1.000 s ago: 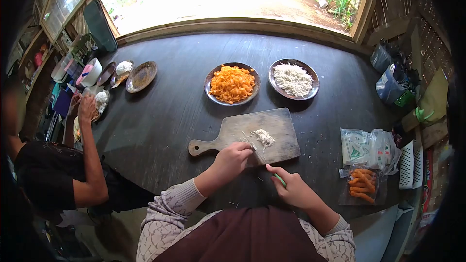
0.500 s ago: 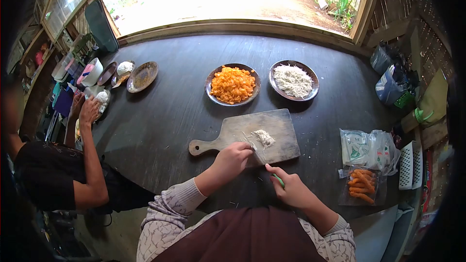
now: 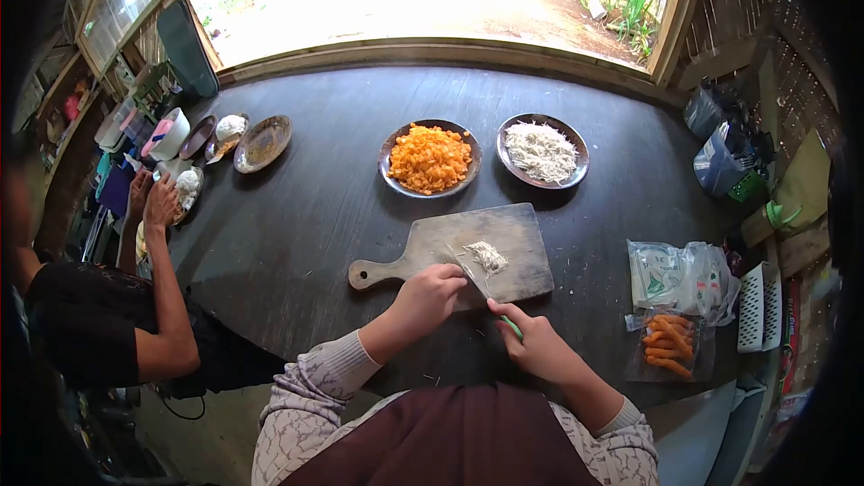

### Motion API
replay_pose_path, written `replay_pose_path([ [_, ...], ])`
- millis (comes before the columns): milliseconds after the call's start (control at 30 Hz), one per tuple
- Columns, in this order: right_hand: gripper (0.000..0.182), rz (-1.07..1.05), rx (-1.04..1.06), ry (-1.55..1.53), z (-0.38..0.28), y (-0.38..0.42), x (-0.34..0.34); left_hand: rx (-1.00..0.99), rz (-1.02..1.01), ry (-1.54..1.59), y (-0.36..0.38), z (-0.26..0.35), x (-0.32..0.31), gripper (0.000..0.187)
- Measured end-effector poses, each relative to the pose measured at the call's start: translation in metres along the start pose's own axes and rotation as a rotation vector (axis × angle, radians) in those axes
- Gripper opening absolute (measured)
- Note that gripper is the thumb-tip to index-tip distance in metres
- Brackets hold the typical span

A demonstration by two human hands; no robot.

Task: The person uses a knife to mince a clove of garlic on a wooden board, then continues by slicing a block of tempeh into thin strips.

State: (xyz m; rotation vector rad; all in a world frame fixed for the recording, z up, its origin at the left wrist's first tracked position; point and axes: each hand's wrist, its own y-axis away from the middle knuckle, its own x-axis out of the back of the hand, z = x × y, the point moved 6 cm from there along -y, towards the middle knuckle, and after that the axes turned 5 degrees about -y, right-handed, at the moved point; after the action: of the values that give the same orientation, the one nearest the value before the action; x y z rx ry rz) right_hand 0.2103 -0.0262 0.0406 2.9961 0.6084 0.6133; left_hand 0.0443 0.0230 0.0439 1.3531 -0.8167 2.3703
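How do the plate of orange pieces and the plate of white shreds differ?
The orange pieces are short and chunky; the white shreds are thin and stringy. The plate of orange pieces sits on the left, the plate of white shreds on the right. Both plates are dark, round and heaped, beyond the cutting board.

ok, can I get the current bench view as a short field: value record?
left hand: over the cutting board, by the blade; grip contents hidden
right hand: holding the green-handled knife
on board: small pile of white shreds
beyond board: plate of orange pieces, plate of more white shreds
right side: orange sticks in clear bag
co-worker: hands at white food, left side
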Motion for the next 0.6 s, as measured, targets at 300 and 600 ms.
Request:
replay_pose_path([
  [300,0.036,-0.002,0.003,0.025,-0.006,0.007,-0.003,0.018,-0.027,0.007,0.000,-0.001,-0.002,0.014],
  [600,0.034,0.017,-0.019,-0.048,-0.003,-0.004,0.000,0.016,-0.001,-0.001,-0.002,-0.001,0.001,0.015],
])
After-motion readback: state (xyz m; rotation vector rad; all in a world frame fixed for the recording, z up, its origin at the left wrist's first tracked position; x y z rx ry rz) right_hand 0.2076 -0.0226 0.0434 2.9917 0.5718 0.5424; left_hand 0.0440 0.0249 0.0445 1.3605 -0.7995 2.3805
